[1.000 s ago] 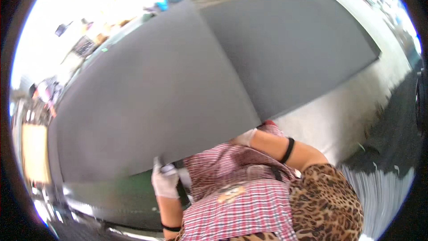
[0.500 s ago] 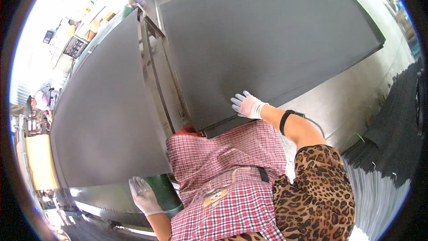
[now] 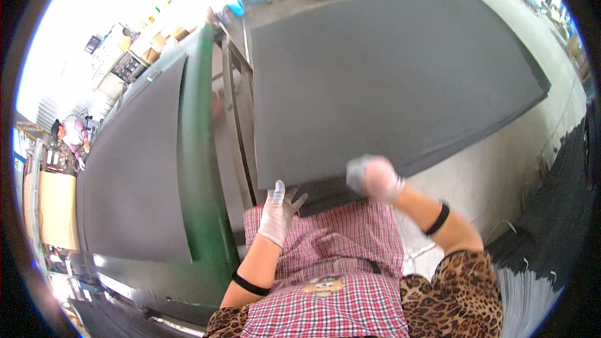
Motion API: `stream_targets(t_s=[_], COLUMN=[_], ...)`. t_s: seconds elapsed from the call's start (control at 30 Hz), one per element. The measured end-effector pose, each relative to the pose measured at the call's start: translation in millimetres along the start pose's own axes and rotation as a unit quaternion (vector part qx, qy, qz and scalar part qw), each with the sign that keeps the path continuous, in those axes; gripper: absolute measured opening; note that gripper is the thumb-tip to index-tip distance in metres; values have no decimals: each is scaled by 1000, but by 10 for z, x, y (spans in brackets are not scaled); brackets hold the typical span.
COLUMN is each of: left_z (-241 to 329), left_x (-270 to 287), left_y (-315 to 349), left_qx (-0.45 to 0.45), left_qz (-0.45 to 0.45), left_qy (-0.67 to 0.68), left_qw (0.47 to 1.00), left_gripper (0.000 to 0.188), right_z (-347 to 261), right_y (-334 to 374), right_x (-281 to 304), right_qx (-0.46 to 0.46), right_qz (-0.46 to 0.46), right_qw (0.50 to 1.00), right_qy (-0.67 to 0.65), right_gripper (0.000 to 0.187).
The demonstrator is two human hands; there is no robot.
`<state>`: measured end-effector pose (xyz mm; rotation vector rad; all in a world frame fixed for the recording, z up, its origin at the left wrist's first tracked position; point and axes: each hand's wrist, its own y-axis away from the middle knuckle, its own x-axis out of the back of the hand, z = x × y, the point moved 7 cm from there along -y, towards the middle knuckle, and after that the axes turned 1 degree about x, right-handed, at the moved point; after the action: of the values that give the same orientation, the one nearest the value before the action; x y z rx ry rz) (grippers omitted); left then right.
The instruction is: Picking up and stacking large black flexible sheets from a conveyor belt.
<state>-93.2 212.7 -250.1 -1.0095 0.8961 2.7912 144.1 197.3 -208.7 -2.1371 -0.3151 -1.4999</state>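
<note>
While left hand (image 3: 276, 218) is splayed at corner of dark sheet (image 3: 388, 81), right hand (image 3: 375, 178) blurred nearby, grip unclear.

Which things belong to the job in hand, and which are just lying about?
Apparently in the job:
Stack of rectangular dark grey sheets
Left hand, thin white glove, at the stack's near-left corner
Right hand, thin white glove, blurred, by its near edge
Flat dark grey sheet on smooth green belt

Seemingly just lying about:
Pale yellow smooth panel
Bright blue item, background
</note>
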Motion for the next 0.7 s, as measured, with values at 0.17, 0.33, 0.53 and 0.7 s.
stream_targets(t_s=[0.17, 0.33, 0.53, 0.7], left_z=[-61, 342, 698, 1000], left_x=[326, -740, -1254, -350], left_y=[-502, -17, 833, 1145], left_qx=[5, -99, -225, -230], left_qz=[118, 55, -76, 76], left_qy=[-66, -130, -290, -162], left_qw=[991, 985, 927, 957], left_gripper=[37, 22, 26, 45], right_z=[827, 1860, 1819, 1143], right_y=[1553, 1986, 1802, 1334], right_x=[-1312, -717, -370, 112], right_qx=[-493, -600, -455, -418], right_qz=[-6, 290, 478, 418], right_qw=[697, 295, 275, 358], right_qy=[-520, -684, -699, -722], right_gripper=[39, 36, 24, 43])
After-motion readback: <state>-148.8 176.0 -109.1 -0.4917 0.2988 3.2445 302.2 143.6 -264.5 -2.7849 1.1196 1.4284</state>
